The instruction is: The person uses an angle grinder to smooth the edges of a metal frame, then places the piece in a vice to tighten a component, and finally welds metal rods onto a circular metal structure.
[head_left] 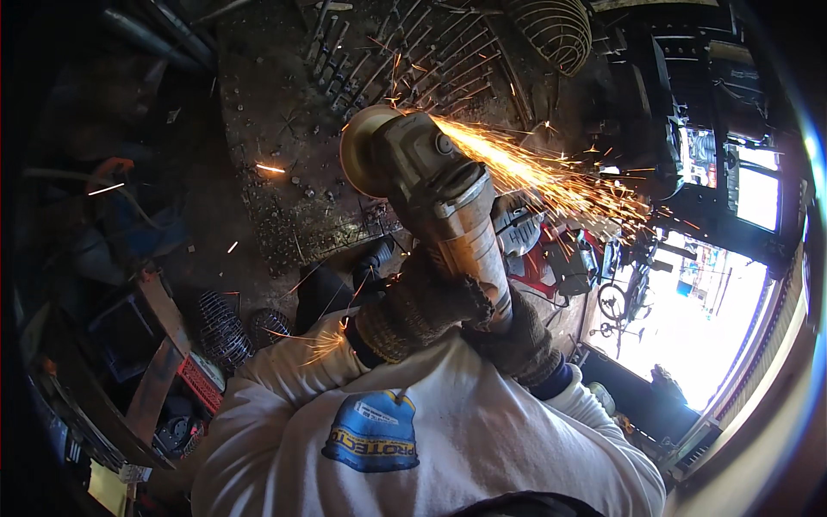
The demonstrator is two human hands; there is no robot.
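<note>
An angle grinder (469,228) with a worn grey body points up and away from my chest. Its round disc (369,151) sits at the far left of the tool head, and a stream of orange sparks flies from there to the right. My left hand (418,306), in a dark knitted glove, is closed around the left side of the grinder's body. Behind it, my right hand (521,340), gloved as well, grips the tool's rear end. Sparks also scatter at my left cuff. The work at the disc's edge is hidden behind the tool head.
Beyond the disc, rows of metal rods (465,65) lie on a dark, debris-strewn surface (276,121). A rounded wire cage (556,34) is at the far edge. Coiled wire pieces (224,332) stand at left, near a red crate (200,383). A bicycle (616,306) is by the bright doorway.
</note>
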